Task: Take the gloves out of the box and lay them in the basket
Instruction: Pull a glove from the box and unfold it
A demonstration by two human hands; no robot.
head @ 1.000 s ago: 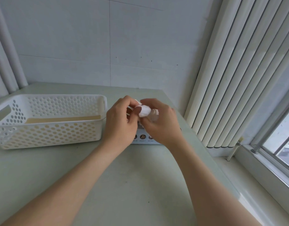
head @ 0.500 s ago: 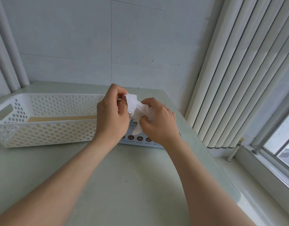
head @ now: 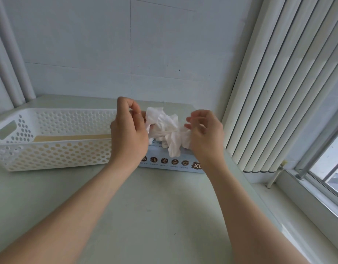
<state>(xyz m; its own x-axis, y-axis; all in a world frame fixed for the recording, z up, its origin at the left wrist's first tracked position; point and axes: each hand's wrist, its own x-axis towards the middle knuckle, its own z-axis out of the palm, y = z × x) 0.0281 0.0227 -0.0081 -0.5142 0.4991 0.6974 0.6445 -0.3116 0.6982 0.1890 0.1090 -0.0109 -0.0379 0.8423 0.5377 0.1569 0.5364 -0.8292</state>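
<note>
A crumpled white glove hangs stretched between my two hands above the pale blue glove box. My left hand pinches its left end between thumb and fingers. My right hand holds the right end, with the fingers curled and slightly blurred. The box stands on the table behind my hands and is mostly hidden by them. The white perforated basket stands to the left of the box, touching it or nearly so. Only a tan strip shows on the basket's floor.
The pale table meets a tiled wall at the back. Vertical blinds hang close on the right, with a window sill and a window frame below them. Pipes run up the far left corner.
The glove has come up out of the box and unfolded. My hands have moved apart, the left one upward and leftward, the right one rightward, spreading the glove between them.
</note>
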